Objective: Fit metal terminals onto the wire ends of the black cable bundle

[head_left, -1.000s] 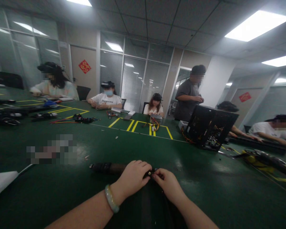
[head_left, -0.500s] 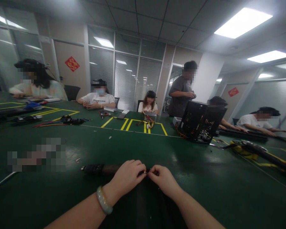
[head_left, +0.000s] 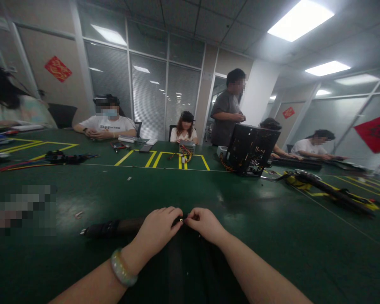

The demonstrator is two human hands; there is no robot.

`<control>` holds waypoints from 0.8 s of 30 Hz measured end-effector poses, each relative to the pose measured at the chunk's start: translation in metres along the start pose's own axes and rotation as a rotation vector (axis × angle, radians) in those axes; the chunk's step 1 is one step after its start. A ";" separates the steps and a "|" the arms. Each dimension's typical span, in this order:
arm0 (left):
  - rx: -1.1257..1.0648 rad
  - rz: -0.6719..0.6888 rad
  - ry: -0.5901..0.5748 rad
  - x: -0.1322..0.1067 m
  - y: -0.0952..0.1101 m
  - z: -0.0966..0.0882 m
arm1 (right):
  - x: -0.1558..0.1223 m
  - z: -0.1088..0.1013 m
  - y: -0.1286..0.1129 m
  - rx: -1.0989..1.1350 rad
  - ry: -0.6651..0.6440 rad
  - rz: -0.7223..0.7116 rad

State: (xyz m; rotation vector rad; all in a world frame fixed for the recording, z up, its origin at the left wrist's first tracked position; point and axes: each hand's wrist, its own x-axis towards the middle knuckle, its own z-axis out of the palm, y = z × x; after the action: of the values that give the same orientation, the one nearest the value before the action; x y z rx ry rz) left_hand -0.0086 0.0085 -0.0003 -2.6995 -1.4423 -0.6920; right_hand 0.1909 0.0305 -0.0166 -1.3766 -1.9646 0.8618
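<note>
A dark, rod-like tool (head_left: 128, 227) with a ribbed sleeve and a metal tip at its left end lies along the green table. My left hand (head_left: 160, 226) is closed over its right part, and the bracelet on that wrist is pale green. At the fingertips of this hand shows a small brass-coloured round end (head_left: 181, 220); whether it belongs to the tool I cannot tell. Just to the right, my right hand (head_left: 205, 223) is closed in a pinch, its fingertips close to the brass end. What it pinches is hidden.
Bundled coloured cables (head_left: 60, 158) lie at the left. Farther back stands a black computer case (head_left: 251, 150). A long black piece with yellow parts (head_left: 329, 192) rests at the right. Yellow tape marks the table (head_left: 129, 196). Several people are around the far side.
The view has turned to the right, so the room sits farther left. Both hands keep nearly the same pose by the brass end, with little change in the fingers.
</note>
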 end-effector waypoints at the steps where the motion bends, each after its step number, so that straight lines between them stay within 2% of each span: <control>1: 0.004 0.003 0.007 0.000 0.000 0.000 | 0.000 0.001 -0.001 -0.011 0.015 -0.002; 16: -0.002 0.003 -0.004 0.002 0.000 0.001 | -0.002 0.009 -0.005 0.027 0.059 0.003; 24: 0.018 0.020 -0.009 0.003 -0.001 -0.003 | -0.007 0.004 -0.010 -0.051 0.038 -0.039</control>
State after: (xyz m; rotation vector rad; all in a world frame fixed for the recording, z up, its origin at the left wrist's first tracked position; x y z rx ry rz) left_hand -0.0093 0.0110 0.0031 -2.7029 -1.4148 -0.6639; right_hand 0.1842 0.0207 -0.0119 -1.3690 -1.9908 0.7674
